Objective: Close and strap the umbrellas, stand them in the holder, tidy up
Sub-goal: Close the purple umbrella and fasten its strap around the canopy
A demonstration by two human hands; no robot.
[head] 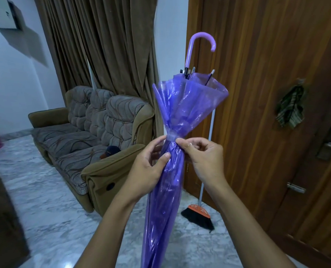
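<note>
A closed purple see-through umbrella (166, 190) stands upright in front of me, its curved lilac handle (199, 45) at the top and its tip out of view below. A pale strap (171, 136) is wound round the folded canopy, and the plastic flares out above it. My left hand (147, 167) wraps round the canopy just below the strap, index fingertip up at the strap's left end. My right hand (203, 155) pinches the strap from the right with thumb and forefinger. No holder can be made out.
A brown patterned sofa (95, 136) with a dark cap on its seat stands at left, under brown curtains (102, 45). A wooden door (277, 93) fills the right side; a broom (199, 213) leans beside it. The floor is marble.
</note>
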